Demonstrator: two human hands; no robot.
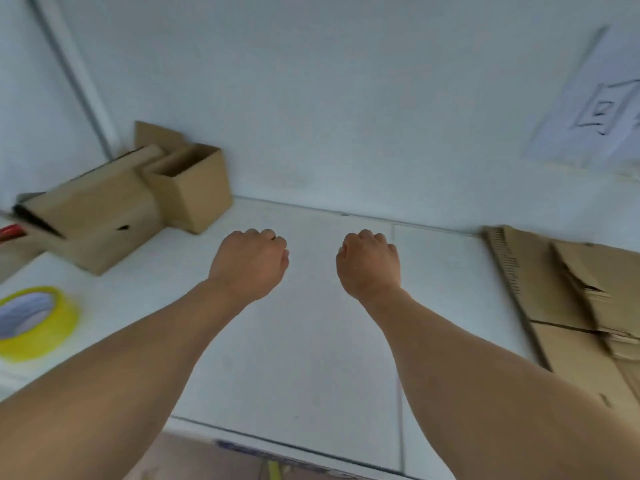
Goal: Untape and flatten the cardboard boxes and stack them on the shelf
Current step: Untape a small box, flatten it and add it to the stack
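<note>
Your left hand (247, 263) and right hand (369, 263) sit side by side at the centre of the frame, both curled into loose fists with nothing in them, knuckles up over the bare white table (311, 341), a gap between them. Your forearms run in from the lower corners. At the left of the frame stand the boxes: a small open box (194, 188) upright against the wall (346, 98), and touching it on the left a larger box (100, 216) tilted over, its flaps loose; whether any tape remains on it you can't make out through the blur. At the far left edge something red (10, 232) shows inside another carton. A yellow tape roll (34, 322) lies at the lower left of the frame, well apart from your left hand. At the right edge of the frame lies a stack of flattened cardboard (581, 306), its corrugated edge facing the table's middle. A sheet of paper (595, 109) with dark marks hangs on the wall at the upper right.
</note>
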